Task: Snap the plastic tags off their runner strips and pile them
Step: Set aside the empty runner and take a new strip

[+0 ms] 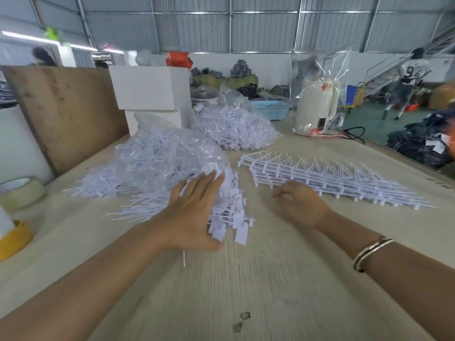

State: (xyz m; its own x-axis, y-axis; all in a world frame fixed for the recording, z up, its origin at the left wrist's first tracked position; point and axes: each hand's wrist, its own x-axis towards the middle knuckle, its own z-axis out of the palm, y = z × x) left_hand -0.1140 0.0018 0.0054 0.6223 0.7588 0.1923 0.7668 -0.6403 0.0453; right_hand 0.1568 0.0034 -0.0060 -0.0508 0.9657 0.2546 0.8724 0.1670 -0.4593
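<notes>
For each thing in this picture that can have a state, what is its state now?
Left hand: open, flat on the loose tags.
Right hand: fingers loosely curled, holding nothing visible.
Loose tag pile: heaped.
Runner strips: stacked, tags still attached.
Far bag of tags: open.
Kettle: upright, inside clear bag.

The loose tags (229, 212) under the left hand (194, 212) are white, and the stacked runner strips (327, 180) toward the tabletop's right edge are the same white. The tabletop (270, 279) is pale beige with fine wood grain. At its left edge sits a yellow tape roll (14, 239); at the far edge a light blue perforated basket (273, 108) and a cream kettle (316, 107).
</notes>
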